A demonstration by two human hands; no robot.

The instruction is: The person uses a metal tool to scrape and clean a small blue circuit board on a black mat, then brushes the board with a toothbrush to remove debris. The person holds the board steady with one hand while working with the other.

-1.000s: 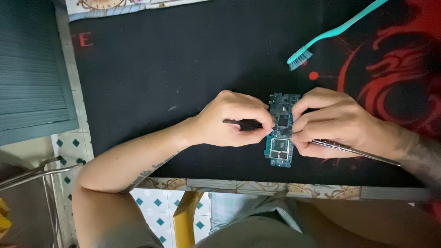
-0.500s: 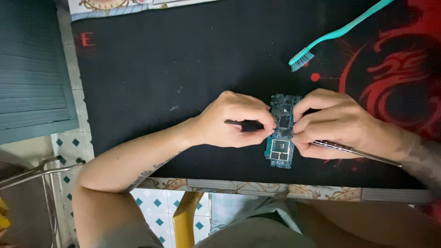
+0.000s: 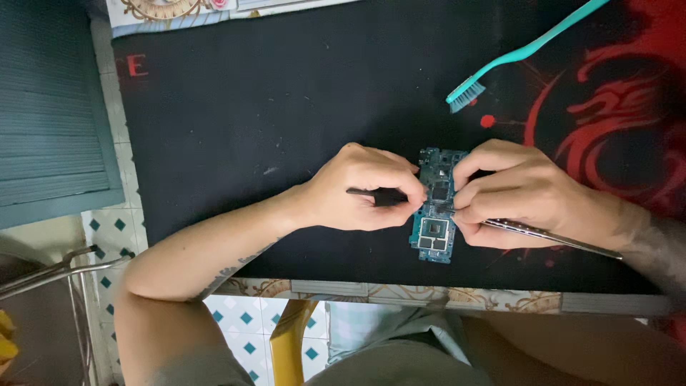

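A small blue-green circuit board (image 3: 434, 230) lies on a black mat (image 3: 286, 107) near the table's front edge. My left hand (image 3: 364, 189) pinches a thin black tool (image 3: 373, 193) whose tip meets the board's left edge. On the other side, my right hand (image 3: 514, 193) grips metal tweezers (image 3: 550, 233) whose handle trails off to the right. Its fingers press on the board's right edge. Both hands cover the middle of the board.
A teal toothbrush (image 3: 514, 56) lies at the back right of the mat, beside a red dragon pattern (image 3: 614, 107). A teal slatted panel (image 3: 50, 107) stands at the left. Below the table edge are a yellow stool (image 3: 293, 336) and tiled floor.
The view has shifted slightly; both hands stay on the board with only small finger movements.
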